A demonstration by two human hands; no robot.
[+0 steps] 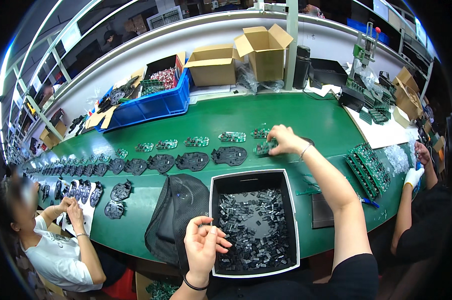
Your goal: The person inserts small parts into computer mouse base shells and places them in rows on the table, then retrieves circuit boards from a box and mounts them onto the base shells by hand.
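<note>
My right hand (286,140) reaches over the green work surface, its fingers closed on a small green circuit board (264,148). Just beyond it lies another circuit board (259,133), partly hidden by the fingers. My left hand (204,243) hovers at the left rim of a black box with white edges (292,220). Its fingers are loosely bent and apart, and nothing shows in them. Many small black and metallic parts (251,220) fill the box. Left of my right hand, a black plastic shell (229,155) lies below a circuit board (232,136).
Rows of shells and boards run left along the green table (306,112). A black mesh bag (178,210) lies beside the box. Stacked green boards (368,170) stand at right. A blue crate (146,110) and cardboard boxes (213,67) line the back. Co-workers sit at both sides.
</note>
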